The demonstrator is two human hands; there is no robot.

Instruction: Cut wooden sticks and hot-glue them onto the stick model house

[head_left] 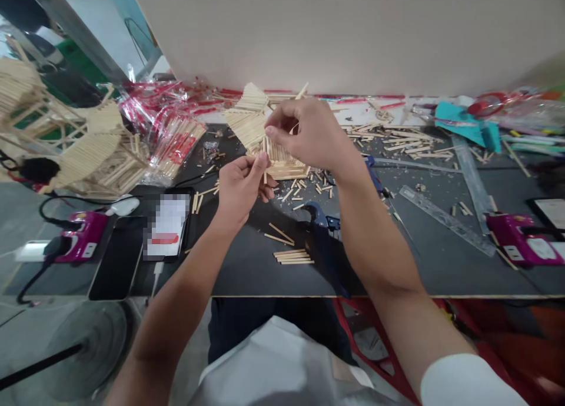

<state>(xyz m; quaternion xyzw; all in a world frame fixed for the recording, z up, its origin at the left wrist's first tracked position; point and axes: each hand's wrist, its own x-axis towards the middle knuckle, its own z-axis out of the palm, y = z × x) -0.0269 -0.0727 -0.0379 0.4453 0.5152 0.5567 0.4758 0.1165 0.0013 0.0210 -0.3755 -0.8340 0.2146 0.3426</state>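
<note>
Both hands meet over the middle of a dark table (247, 270). My left hand (241, 185) pinches the lower end of a thin wooden stick (265, 162) that stands upright. My right hand (304, 132) pinches the stick's upper part with thumb and forefinger, right in front of a small model built of wooden sticks (256, 129) with a slatted roof. Short stick offcuts (304, 188) lie scattered around the model. A blue glue gun (320, 218) lies just under my right forearm, and a few cut sticks (293, 257) lie side by side below it.
A phone (170, 223) and a dark tablet (117, 256) lie at the left, beside a magenta device (83, 241) with a cable. Larger stick structures (88, 153) and red-wrapped stick packs (168, 129) fill the far left. Clear rulers (445, 218) and another magenta device (521, 241) lie at the right.
</note>
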